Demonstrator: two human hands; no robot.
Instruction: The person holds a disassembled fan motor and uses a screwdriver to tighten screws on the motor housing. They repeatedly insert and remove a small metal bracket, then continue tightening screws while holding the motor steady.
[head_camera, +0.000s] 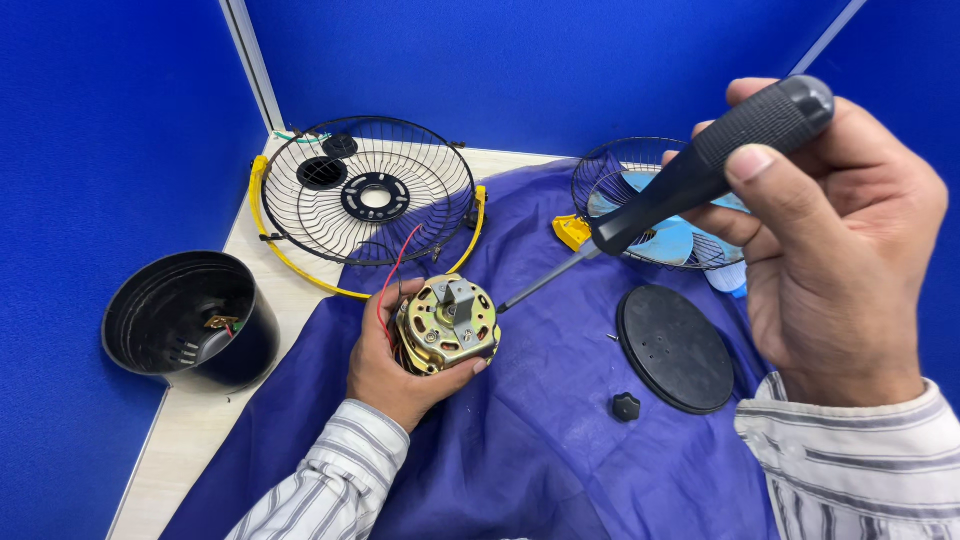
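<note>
While the right hand wraps tight round a black screwdriver w/ its tip at the motor, the left hand cups a small gold fan motor over the blue cloth. A black knob & round black disc lie just beside. Farther back sit a black pot-shaped cover, a wire grill w/ yellow rim & a 2nd grill.

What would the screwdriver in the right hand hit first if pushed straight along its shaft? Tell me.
Most likely the fan motor held in the left hand. The right hand aims the screwdriver down-left, its tip right at the motor's edge; actual contact is unclear.
</note>
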